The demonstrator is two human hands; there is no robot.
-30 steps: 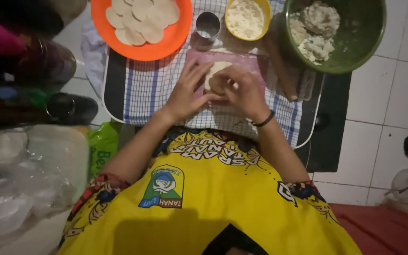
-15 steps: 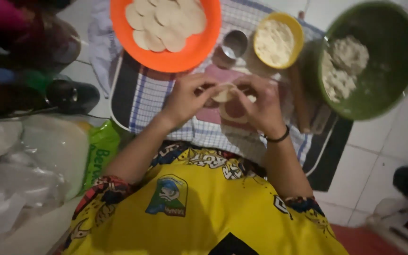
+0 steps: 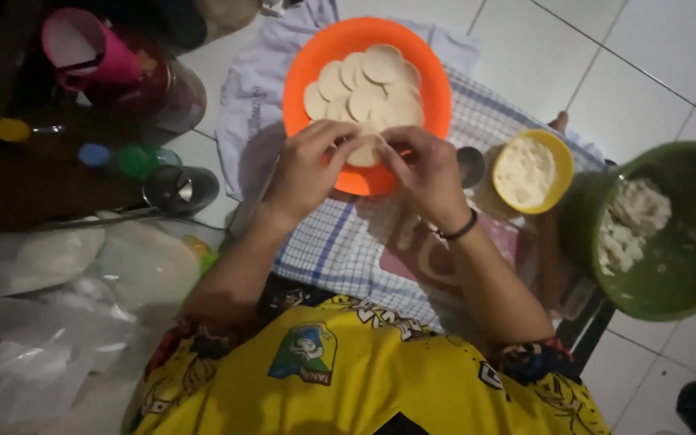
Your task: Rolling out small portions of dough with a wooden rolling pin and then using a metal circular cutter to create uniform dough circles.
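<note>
Both hands meet over the near rim of an orange plate (image 3: 304, 60), the left hand (image 3: 308, 173) and the right hand (image 3: 428, 173) closed in a shared fingertip grip on a pale round of dough (image 3: 364, 153). Just beyond the grip, more flattened rounds (image 3: 364, 84) overlap on the plate. To the right of the grip stand a small yellow bowl of flour (image 3: 525, 171) and, farther out, a green bowl of dough lumps (image 3: 634, 221). A checked cloth (image 3: 340, 250) lies below, with a pink board (image 3: 412, 266) under the right wrist. The light is dim, so whether the round rests on the plate or hangs just above cannot be told. The thin disc could stretch or tear if the fingers pull apart; dropped askew, it may stick to its neighbours; a careless wrist could nudge the flour bowl.
</note>
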